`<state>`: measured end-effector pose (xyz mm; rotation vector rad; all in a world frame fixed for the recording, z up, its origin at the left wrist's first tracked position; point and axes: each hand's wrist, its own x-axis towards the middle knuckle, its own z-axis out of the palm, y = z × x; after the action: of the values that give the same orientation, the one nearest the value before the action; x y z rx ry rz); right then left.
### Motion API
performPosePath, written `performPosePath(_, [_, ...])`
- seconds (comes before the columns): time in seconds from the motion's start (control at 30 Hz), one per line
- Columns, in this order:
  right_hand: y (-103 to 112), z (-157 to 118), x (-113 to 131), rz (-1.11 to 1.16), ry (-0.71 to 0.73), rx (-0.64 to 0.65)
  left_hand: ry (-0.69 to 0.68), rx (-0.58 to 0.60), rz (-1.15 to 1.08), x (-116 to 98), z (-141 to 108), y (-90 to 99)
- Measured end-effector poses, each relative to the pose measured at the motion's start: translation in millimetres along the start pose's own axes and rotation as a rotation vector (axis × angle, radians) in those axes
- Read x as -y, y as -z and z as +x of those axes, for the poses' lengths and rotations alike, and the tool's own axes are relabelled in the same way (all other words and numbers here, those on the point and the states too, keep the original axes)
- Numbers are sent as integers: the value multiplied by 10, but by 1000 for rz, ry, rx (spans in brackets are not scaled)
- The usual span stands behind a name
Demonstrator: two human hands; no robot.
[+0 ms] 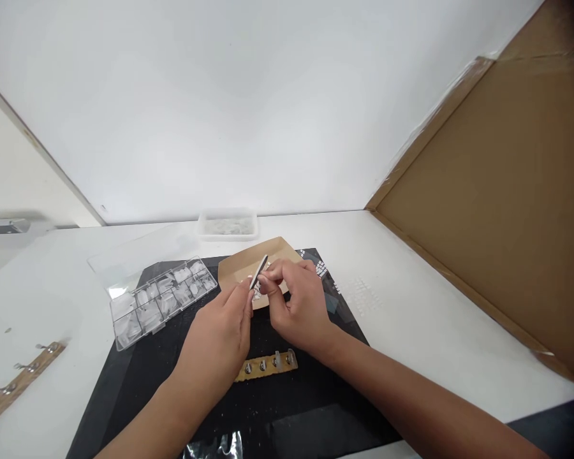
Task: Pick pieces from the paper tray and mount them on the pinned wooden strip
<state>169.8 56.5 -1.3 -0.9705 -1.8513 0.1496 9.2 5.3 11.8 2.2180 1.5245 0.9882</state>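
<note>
My left hand (220, 328) pinches the lower end of a thin black-and-white stick (258, 272), which looks like a nail file and stands tilted. Close against it, my right hand (296, 299) has thumb and forefinger pressed together on something too small to make out. Both hands are above a brown cardboard tray (236, 266) with small white pieces in it. Nearer the camera, a yellowish strip (268, 365) with metal studs lies on the black mat (316, 395); clear tips stand on its right end.
An open clear compartment box (162, 299) of nail tips lies left of the tray. Behind is a white translucent container (228, 224). A wooden strip with metal holders (16, 386) is far left; a large cardboard panel (497, 191) stands right.
</note>
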Motion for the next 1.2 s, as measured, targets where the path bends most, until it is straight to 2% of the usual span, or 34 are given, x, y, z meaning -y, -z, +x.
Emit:
performPosePath(0.13, [10,-8,-4,-2,-7,-44,-6,-6,-8,-6,1,-1])
performPosePath(0.27, [9,-13,6,37,9,29,-4,6,-20,-11,18,11])
performPosePath(0.4, [13,-18,8,-10,-24,1,-1,4,2,-8,12,2])
performPosePath(0.53, [22,-9,-19,25,-31,30,-13,-13,51,-8,-1,-25])
performPosePath(0.63, [19,2,-34,5,-62,-7,-19,-18,84,-4,-13,-36])
performPosePath(0.77, [18,-1,-17,60,-40,55,-29,-28,85,3,-19,-25])
performPosePath(0.83, [35,-8,-3,75,-21,30,-42,-35,76,-13,-6,0])
performPosePath(0.93, [87,-35,1,117,31,-23,-53,-7,91,-64,21,89])
performPosePath(1.07, [168,-102,-35,161,86,-22,-29,93,155,-80,-63,337])
performPosePath(1.2, [217,-138,-59,161,123,-51,160,159,215,109,-389,594])
